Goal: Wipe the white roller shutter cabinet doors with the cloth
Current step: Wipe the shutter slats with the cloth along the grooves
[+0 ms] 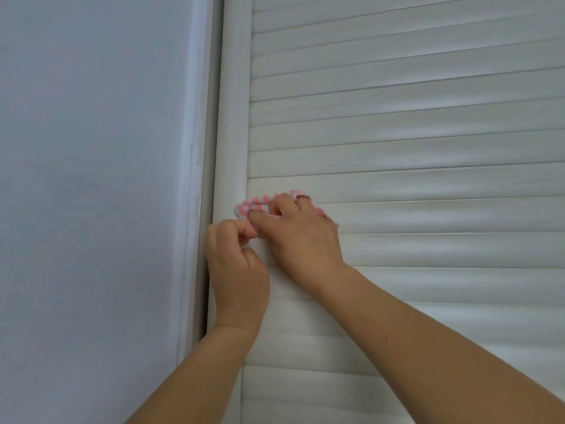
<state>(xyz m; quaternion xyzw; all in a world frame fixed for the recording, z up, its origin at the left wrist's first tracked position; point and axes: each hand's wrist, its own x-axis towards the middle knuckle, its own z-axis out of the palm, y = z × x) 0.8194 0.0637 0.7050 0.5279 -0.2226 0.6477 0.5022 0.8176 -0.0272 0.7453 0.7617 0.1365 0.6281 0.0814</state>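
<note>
Cloth (256,206) against white shutter door (428,142)

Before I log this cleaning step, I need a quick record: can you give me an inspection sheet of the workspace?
Surface: white slatted shutter door, closed, slats horizontal.
Job's things: pink-and-white cloth held against the door by its left frame post.
Clutter: nothing seen.
Grippers: right hand grips the cloth; left hand curled beside it, pinching the cloth's lower edge.
Cables: nothing seen.
Surroundings: plain pale wall left of the cabinet.
</note>
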